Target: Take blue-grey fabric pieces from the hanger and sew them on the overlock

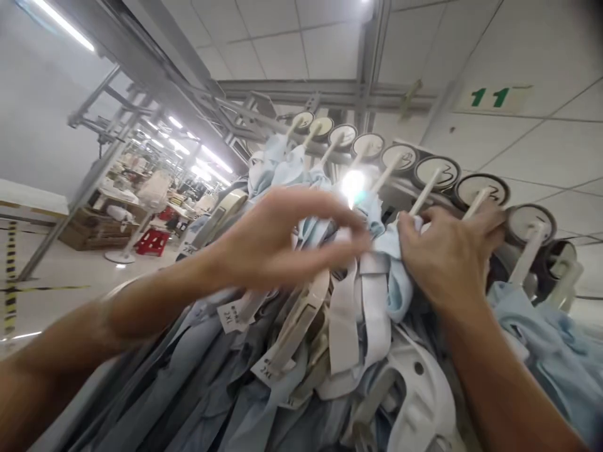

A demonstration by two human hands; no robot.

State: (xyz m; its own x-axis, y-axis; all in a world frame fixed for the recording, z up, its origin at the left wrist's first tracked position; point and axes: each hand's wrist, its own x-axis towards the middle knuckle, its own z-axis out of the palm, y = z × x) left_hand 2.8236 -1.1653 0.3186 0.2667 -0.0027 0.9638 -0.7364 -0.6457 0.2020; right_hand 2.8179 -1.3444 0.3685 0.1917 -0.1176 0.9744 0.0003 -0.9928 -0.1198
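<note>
Light blue cloth pieces (399, 279) with white bands (375, 307) hang from a row of pale rods, each topped by a round disc (437, 172). My right hand (445, 254) is among the rods at the right of centre, its thumb and fingers closed round a rod and the top of a light blue piece. Blurred by motion, my left hand (301, 235) is raised before the hanging pieces, fingers stretched and apart from the thumb, holding nothing. Below it hang white size tags (233, 317). A white plastic hanger part (424, 389) is below my right hand.
Metal rails run overhead. More light blue cloth (556, 351) hangs at the right. A slanting metal post (70, 204) stands at the left. Farther back are a red stool (153, 242), a round-based stand (120, 256) and wooden boxes (97, 231).
</note>
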